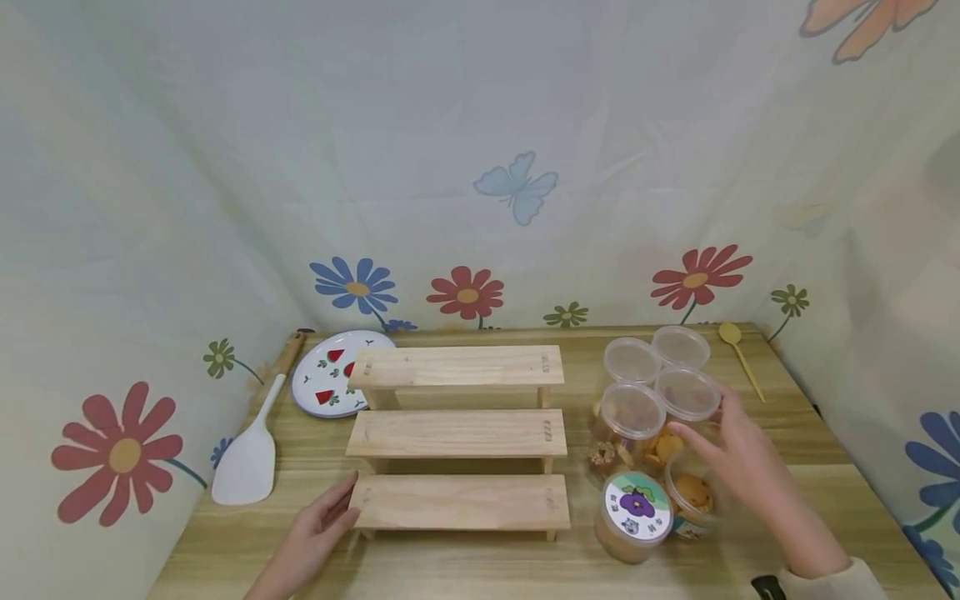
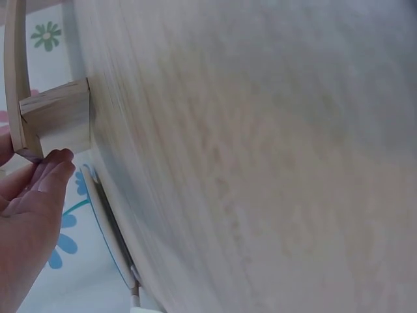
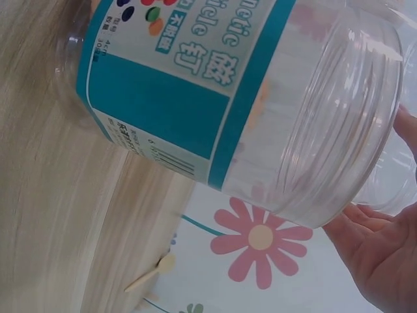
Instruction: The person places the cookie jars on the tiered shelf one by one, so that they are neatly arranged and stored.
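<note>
A three-tier wooden display stand (image 1: 459, 433) stands mid-table. My left hand (image 1: 311, 533) pinches the left end of its lowest plank; in the left wrist view the thumb and fingers of this hand (image 2: 39, 202) lie on either side of the plank end (image 2: 29, 147). To the right stands a cluster of clear plastic jars. My right hand (image 1: 750, 458) is around a clear-lidded jar (image 1: 686, 393), thumb in front and fingers on its right side. Nearer stands a teal-labelled jar (image 3: 156, 111) with orange pieces inside, partly hiding the right hand (image 3: 384, 251).
A jar with a purple-flower lid (image 1: 637, 507) stands in front, and other clear jars (image 1: 632, 408) stand beside and behind. A white spatula (image 1: 247, 462) and a watermelon-patterned plate (image 1: 318, 387) lie left. A yellow spoon (image 1: 742, 358) lies back right. Fabric walls enclose the table.
</note>
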`<state>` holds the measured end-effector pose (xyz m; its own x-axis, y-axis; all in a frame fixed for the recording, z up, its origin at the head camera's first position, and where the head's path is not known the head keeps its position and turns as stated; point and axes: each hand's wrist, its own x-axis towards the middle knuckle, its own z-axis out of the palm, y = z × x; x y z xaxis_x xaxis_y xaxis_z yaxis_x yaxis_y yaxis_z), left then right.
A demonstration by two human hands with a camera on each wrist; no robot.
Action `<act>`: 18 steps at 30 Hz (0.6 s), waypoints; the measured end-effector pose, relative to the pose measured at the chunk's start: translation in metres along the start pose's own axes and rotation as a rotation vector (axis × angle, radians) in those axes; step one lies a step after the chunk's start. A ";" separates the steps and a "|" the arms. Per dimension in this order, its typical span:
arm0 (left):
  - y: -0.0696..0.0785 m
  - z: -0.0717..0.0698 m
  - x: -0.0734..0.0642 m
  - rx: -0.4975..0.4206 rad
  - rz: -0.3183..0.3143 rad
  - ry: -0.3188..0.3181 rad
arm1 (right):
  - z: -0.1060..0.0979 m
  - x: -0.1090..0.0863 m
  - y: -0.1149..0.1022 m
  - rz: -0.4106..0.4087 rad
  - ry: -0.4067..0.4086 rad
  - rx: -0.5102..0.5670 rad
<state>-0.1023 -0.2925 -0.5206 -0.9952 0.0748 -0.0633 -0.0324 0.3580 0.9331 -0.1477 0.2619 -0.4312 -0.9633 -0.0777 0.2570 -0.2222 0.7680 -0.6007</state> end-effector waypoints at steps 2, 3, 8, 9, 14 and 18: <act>0.000 0.000 0.000 0.003 0.000 0.003 | -0.001 0.000 0.000 -0.001 0.001 0.023; 0.000 0.000 0.000 0.005 0.000 0.003 | -0.001 0.000 -0.001 0.000 0.001 0.032; -0.001 0.000 0.001 0.012 -0.005 -0.004 | -0.002 0.000 0.000 -0.003 0.008 0.071; -0.001 0.000 0.001 0.011 -0.006 -0.006 | -0.001 0.000 0.000 -0.006 0.010 0.076; -0.001 0.000 0.000 0.007 -0.003 -0.011 | -0.002 0.000 0.000 -0.028 0.029 0.091; 0.000 0.000 0.000 0.013 0.000 -0.004 | -0.005 0.001 -0.002 -0.037 0.032 0.104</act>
<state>-0.1019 -0.2922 -0.5201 -0.9948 0.0788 -0.0649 -0.0312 0.3703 0.9284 -0.1472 0.2639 -0.4262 -0.9491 -0.0832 0.3037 -0.2737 0.6950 -0.6649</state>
